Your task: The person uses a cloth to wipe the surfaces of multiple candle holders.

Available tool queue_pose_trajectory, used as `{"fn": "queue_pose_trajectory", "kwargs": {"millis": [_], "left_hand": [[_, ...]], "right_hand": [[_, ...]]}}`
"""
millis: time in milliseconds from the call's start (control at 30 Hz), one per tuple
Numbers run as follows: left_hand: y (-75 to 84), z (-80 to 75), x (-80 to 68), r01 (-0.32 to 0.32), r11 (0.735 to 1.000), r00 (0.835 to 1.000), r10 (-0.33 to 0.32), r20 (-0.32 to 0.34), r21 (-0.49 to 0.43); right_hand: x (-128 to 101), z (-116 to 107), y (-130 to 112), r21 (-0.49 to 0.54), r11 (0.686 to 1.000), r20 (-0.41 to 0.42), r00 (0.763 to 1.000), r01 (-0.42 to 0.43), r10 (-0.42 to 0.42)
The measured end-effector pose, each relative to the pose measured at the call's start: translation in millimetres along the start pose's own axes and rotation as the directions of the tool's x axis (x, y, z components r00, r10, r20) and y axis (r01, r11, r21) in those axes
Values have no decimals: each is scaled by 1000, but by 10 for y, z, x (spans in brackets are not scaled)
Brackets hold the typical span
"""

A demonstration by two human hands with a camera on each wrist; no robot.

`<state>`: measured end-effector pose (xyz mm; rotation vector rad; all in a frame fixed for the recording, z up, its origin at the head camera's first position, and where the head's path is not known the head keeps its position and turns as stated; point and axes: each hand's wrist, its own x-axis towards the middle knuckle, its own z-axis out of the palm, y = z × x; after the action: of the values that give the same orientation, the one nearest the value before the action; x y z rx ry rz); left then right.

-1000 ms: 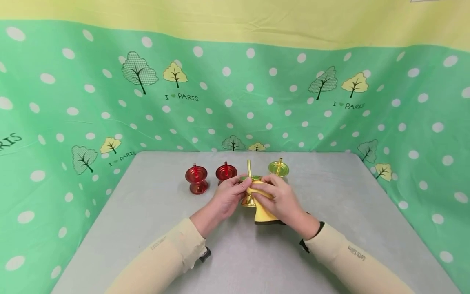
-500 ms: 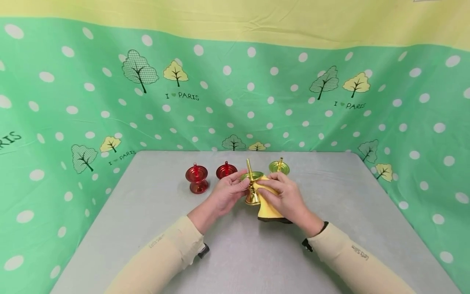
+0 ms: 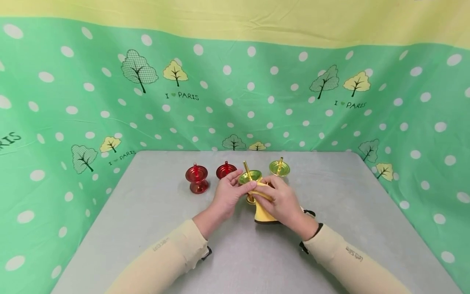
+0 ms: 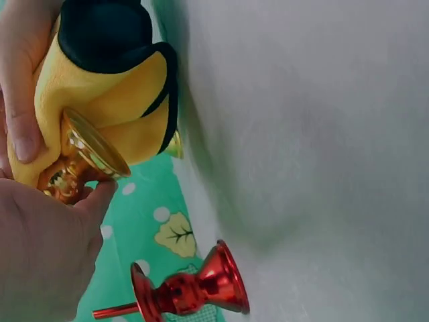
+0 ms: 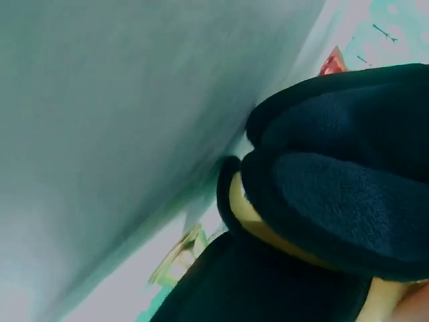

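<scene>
A gold candle holder [image 3: 250, 176], with a dished top and a thin upright stem, is held tilted over the middle of the table. My left hand [image 3: 226, 192] grips it from the left, thumb across the near side; the left wrist view shows its flared base [image 4: 97, 144] with a fingertip at the rim. My right hand [image 3: 284, 201] pinches a yellow cloth [image 3: 265, 212] with a dark border against the holder's right side. In the right wrist view the cloth's dark underside [image 5: 335, 194] hides most of the holder and the fingers.
Two red holders of similar shape stand to the left, one nearer [image 3: 198, 179] and one behind my left hand [image 3: 225, 169]. Another gold holder [image 3: 279, 168] stands behind my right hand. A green dotted curtain [image 3: 249, 110] hangs behind the grey table [image 3: 154, 228].
The gold holder swung slightly right, then back left, and now leans with its dish tipped toward me. My right hand and the cloth shifted with it; the left thumb has moved to the cloth's edge.
</scene>
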<state>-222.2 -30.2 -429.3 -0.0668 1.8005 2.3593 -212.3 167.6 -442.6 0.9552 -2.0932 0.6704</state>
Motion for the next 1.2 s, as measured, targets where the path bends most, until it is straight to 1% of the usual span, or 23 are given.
{"fn": "queue_pose_trajectory", "kwargs": {"millis": [67, 167, 267, 333, 400, 500, 533, 567, 600, 667, 733, 800, 833, 967, 1133, 1200], "left_hand": [[-5, 4, -7, 2, 1000, 1000, -2, 4, -1], [-7, 1, -16, 6, 1000, 1000, -6, -1, 7], [-4, -18, -26, 12, 999, 1000, -12, 16, 31], [-1, -47, -27, -10, 997, 998, 6, 55, 81], [7, -91, -19, -50, 987, 993, 32, 117, 154], [26, -168, -2, -117, 959, 975, 61, 213, 260], [31, -192, 5, -134, 947, 970, 66, 233, 292], [39, -209, 11, -141, 941, 968, 66, 243, 307], [44, -223, 18, -147, 935, 968, 68, 242, 324], [53, -235, 32, -146, 930, 973, 72, 221, 338], [56, -232, 42, -144, 927, 980, 85, 181, 347], [55, -220, 44, -137, 930, 985, 93, 143, 341], [50, -215, 42, -135, 932, 987, 97, 128, 336], [23, -199, 18, -124, 945, 991, 103, 85, 303], [-39, -190, -18, -142, 966, 989, 129, 72, 218], [-61, -182, -33, -156, 971, 987, 148, 57, 183]], "right_hand": [[3, -4, 13, 4, 1000, -8, 1000, -1, 1], [3, -12, 33, 2, 999, -15, 999, -33, 33], [-11, -19, 39, 31, 996, 12, 997, -78, 78], [-24, -24, 40, 79, 988, 45, 991, -132, 129], [-37, -31, 46, 141, 968, 75, 977, -208, 199], [-51, -39, 51, 219, 928, 108, 952, -302, 285], [-54, -41, 47, 237, 917, 112, 946, -321, 303], [-55, -41, 43, 248, 911, 112, 944, -330, 311], [-51, -39, 34, 257, 908, 111, 944, -331, 312], [-43, -29, 8, 251, 918, 108, 951, -307, 288], [-28, -12, -17, 242, 928, 117, 958, -282, 261], [-4, 4, -31, 228, 932, 117, 958, -282, 261], [8, 12, -32, 214, 931, 114, 954, -296, 277], [49, 11, -19, 172, 906, 95, 922, -387, 376], [74, -17, -51, 150, 896, 133, 907, -417, 400], [95, -15, -48, 133, 887, 129, 895, -443, 428]]}}
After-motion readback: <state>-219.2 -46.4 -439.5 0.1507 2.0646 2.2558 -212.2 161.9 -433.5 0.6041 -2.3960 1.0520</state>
